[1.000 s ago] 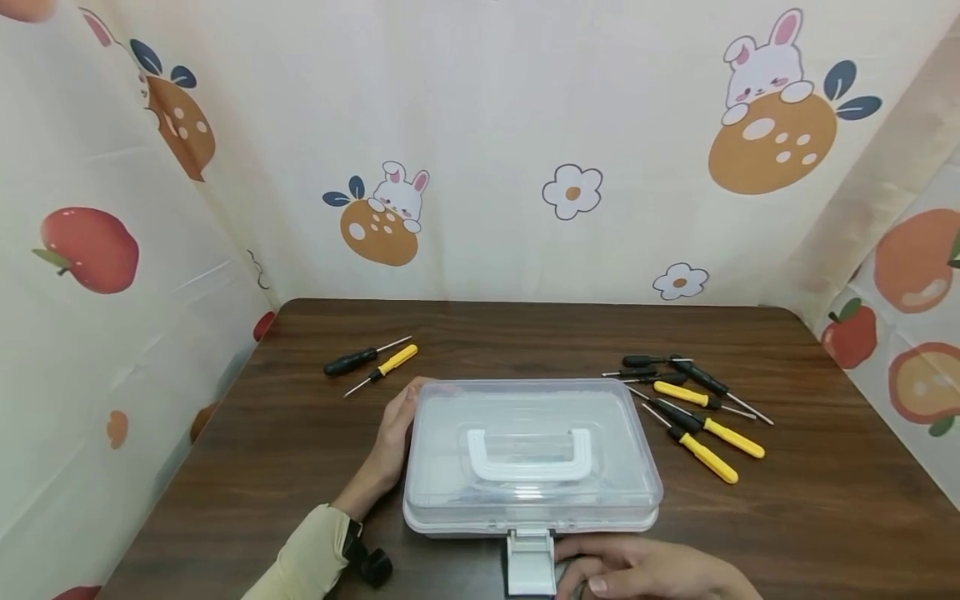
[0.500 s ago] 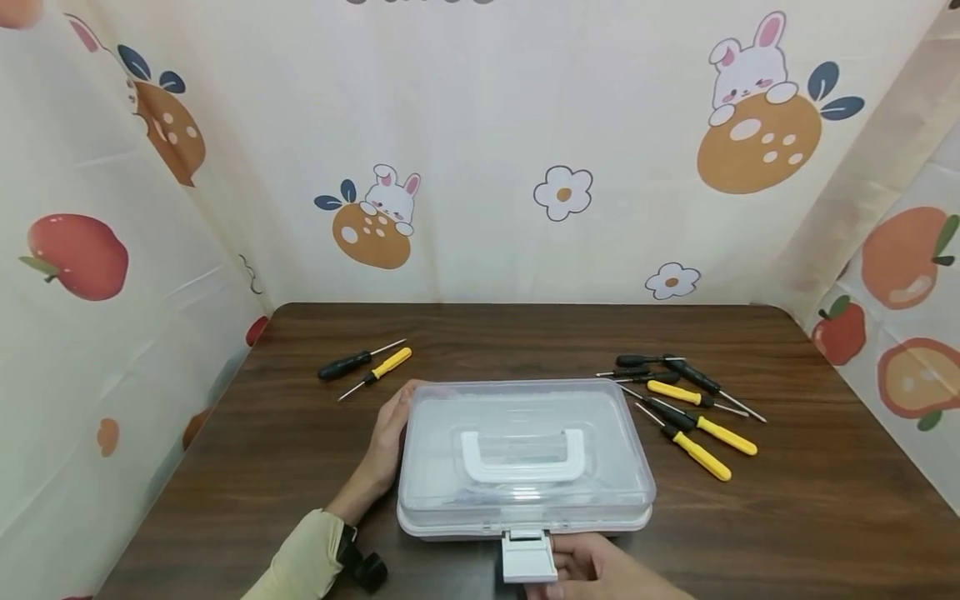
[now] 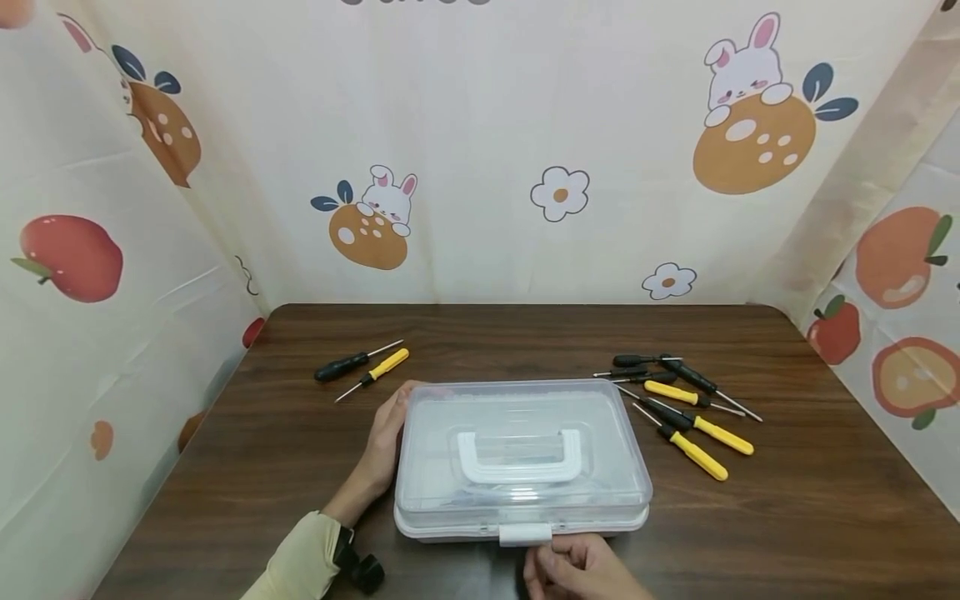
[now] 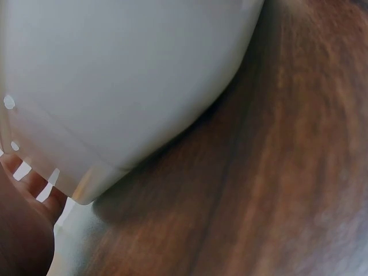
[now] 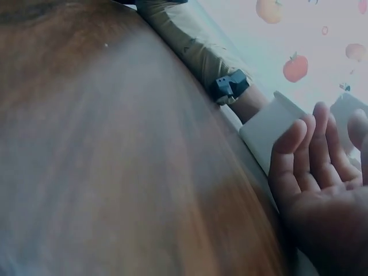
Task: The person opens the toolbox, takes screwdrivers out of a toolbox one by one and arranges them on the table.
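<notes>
A translucent plastic storage box with a white carry handle stands upright on the wooden table, its lid down. My left hand holds its left side, with the fingers reaching round the back corner. In the left wrist view those fingers show at the box's far corner. At the front, the white latch lies folded close to the box. My right hand is just under and right of the latch, fingers bent loosely at its lower edge. The right wrist view shows the right hand's fingers pointing up beside the box.
Several black and yellow screwdrivers lie in a loose pile right of the box. Behind it on the left are a black screwdriver and a yellow screwdriver. A printed curtain surrounds the table.
The latch has swung from jutting out at the front to lying close against the box. My right hand has moved left beneath it. The left hand keeps its place on the box.
</notes>
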### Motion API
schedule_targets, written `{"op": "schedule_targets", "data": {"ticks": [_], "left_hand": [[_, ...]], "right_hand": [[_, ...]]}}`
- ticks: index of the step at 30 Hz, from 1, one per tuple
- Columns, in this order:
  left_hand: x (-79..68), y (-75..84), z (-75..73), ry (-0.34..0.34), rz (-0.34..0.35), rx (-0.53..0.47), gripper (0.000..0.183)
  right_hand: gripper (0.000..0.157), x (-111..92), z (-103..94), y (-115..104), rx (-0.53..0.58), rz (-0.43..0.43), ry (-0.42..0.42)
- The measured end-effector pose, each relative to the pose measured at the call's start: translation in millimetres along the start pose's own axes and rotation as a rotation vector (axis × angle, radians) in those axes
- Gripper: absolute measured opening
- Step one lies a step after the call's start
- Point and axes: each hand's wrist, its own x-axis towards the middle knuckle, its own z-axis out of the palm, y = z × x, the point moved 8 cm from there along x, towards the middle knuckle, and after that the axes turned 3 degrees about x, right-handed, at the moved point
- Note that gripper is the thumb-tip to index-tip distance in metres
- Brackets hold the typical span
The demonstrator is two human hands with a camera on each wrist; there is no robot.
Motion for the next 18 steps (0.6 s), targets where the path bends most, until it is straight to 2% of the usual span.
{"op": "schedule_targets", "data": {"ticks": [2,5,10,13,18], "left_hand": [[0.2,0.1,0.1,0.002,0.004,0.001,0.052],[1.1,0.3,-0.1,0.009,0.006,0.013,0.053],[1.8,0.0,-0.2,0.022,-0.006,0.026,0.051],[1.1,1.1,0.0,0.021,-0.005,0.013,0.052],[0.0,1.8,0.3,0.012,-0.013,0.003,0.051]], "right_hand": [[0.035,0.1,-1.7,1.1,-0.016,0.019,0.045],[0.049,1.4,-3.4,2.1,-0.060,0.032,0.086],[0.069,5.5,-0.7,2.7,-0.110,0.033,0.032],[0.074,6.9,1.7,3.0,-0.102,0.026,0.001],[0.073,7.3,2.4,3.9,-0.101,0.001,0.074]]}}
